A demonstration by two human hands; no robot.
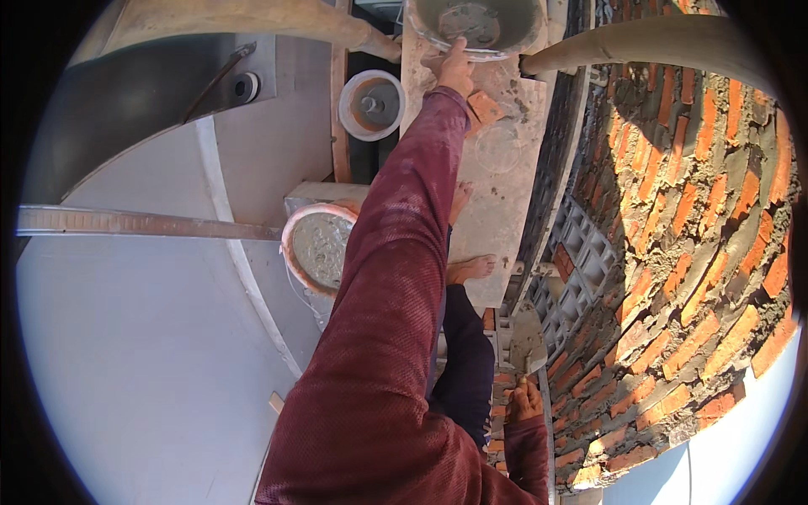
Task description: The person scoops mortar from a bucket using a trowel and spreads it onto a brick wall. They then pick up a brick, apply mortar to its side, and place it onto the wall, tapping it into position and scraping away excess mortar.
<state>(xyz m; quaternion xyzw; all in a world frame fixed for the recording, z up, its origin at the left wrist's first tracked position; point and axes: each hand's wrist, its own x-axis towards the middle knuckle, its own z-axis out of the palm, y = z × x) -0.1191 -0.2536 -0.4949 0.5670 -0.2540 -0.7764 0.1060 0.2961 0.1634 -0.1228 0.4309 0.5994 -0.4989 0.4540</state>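
Observation:
My left arm, in a maroon sleeve, reaches far forward. At its end my left hand (454, 69) is closed on the near rim of a round mortar tub (433, 40), which stands on a worn plank (513, 160); grey residue shows inside the tub. A broken piece of brick (484, 109) lies just beside that hand. Low on the right, my right hand (526, 399) is wrapped round the handle of a trowel (528, 338). The trowel's flat blade is smeared with grey mortar and points forward, close to the brick wall.
A rough brick wall (686, 278) rises along the right. Left of the plank stand a bucket of wet mortar (320, 248) and a paler bucket (370, 104). Bamboo poles (648, 42) cross the top. My bare foot (473, 268) rests on the plank. A metal bar (151, 223) runs left.

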